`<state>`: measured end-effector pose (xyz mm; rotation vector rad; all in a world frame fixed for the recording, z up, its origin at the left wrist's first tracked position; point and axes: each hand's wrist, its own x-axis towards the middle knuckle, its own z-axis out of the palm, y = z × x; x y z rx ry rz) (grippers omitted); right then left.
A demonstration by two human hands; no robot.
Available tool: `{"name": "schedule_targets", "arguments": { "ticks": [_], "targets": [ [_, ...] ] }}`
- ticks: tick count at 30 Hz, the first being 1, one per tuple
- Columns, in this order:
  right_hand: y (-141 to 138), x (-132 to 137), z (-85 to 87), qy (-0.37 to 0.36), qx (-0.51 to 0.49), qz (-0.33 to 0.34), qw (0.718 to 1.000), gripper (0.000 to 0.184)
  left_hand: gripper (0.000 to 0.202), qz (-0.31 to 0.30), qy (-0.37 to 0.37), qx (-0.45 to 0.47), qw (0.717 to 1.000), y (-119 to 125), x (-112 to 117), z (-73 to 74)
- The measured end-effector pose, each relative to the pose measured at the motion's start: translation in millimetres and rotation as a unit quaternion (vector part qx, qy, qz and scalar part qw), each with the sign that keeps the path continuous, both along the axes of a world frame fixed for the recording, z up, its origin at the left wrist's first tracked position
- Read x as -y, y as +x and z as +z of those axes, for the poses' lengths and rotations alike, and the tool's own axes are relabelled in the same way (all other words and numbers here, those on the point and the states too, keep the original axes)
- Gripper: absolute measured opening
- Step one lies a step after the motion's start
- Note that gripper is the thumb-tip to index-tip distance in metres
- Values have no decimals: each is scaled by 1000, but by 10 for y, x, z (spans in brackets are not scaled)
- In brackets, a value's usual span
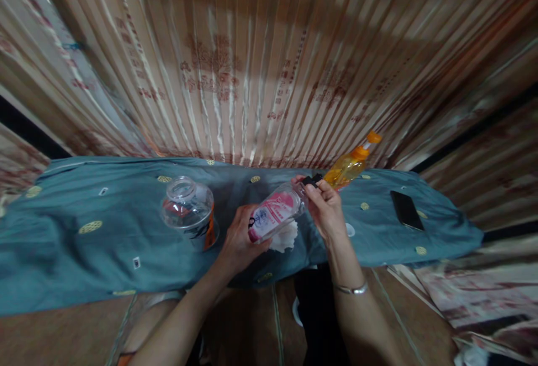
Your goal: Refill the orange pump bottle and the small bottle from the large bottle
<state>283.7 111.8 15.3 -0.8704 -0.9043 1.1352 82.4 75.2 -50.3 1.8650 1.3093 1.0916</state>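
My left hand (245, 238) is wrapped around the lower part of a clear bottle (275, 212) with a pink and white label. The bottle is tilted, its neck up and to the right. At its top, my right hand (325, 209) grips a black cap (312, 180) between thumb and fingers. Whether the cap is still seated on the neck, I cannot tell. Crumpled white tissue (286, 238) lies below the bottle. Beyond my right hand is a bottle of yellow-orange liquid (345, 168) with an orange top, partly hidden by that hand.
A clear plastic cup with a domed lid (188, 209) stands left of my hands. To the right, a dark phone (406, 210) and a small white disc (349, 230) lie on the teal cloth (126, 209). A patterned curtain (260, 63) hangs behind.
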Motion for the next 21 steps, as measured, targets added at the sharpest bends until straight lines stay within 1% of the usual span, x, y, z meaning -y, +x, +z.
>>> {"name": "schedule_targets", "arguments": {
  "ticks": [6, 10, 16, 18, 21],
  "targets": [
    [27, 57, 61, 20, 16, 11, 1000, 35, 64, -8, -9, -5, 1000, -19, 4, 15],
    [69, 105, 104, 6, 27, 38, 999, 41, 64, -13, -5, -6, 1000, -24, 9, 31],
    [110, 166, 129, 3, 32, 51, 998, 46, 64, -8, 4, -11, 1000, -17, 25, 34],
    [118, 158, 93, 10, 33, 37, 999, 48, 64, -9, 7, -13, 1000, -18, 34, 31],
    [136, 115, 12, 12, 46, -11, 999, 46, 65, -9, 12, -15, 1000, -19, 43, 21]
  ]
}}
